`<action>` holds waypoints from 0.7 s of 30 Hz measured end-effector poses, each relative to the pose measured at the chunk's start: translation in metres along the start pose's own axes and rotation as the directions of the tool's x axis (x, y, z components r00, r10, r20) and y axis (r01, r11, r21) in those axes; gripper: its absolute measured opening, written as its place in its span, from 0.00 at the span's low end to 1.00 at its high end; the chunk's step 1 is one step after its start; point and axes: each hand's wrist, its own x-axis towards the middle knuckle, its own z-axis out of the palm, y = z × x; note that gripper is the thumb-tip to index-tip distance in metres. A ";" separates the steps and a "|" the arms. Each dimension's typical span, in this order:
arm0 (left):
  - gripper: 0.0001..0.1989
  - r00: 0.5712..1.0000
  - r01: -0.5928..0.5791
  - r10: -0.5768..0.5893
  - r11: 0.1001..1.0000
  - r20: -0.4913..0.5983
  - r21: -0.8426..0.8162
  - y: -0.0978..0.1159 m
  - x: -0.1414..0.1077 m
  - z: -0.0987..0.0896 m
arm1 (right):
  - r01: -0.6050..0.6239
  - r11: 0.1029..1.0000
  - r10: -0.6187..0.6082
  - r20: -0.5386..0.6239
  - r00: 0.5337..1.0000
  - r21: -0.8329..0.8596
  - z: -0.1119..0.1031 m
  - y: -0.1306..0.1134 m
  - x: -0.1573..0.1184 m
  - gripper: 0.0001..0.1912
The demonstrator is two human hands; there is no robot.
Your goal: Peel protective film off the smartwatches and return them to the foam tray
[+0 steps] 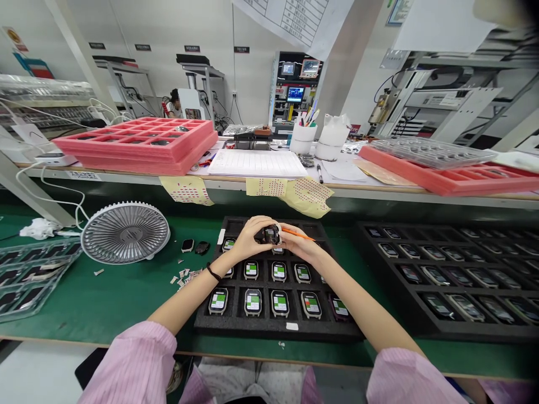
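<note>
Wall signs [143,47] and hanging chart [290,22] too small; nothing readable.

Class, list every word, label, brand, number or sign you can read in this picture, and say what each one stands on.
Yellow wall sign: too small to read.
Black wall plaques: too small to read.
Hanging printed chart: too small to read.
White label on the bench edge: too small to read.
Watch screens: too small to read.
</note>
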 end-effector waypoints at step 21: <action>0.24 1.000 0.004 -0.004 1.000 0.029 0.016 0.000 -0.003 0.004 | 0.015 0.996 -0.020 -0.050 0.999 -0.089 0.015 -0.004 -0.003 0.21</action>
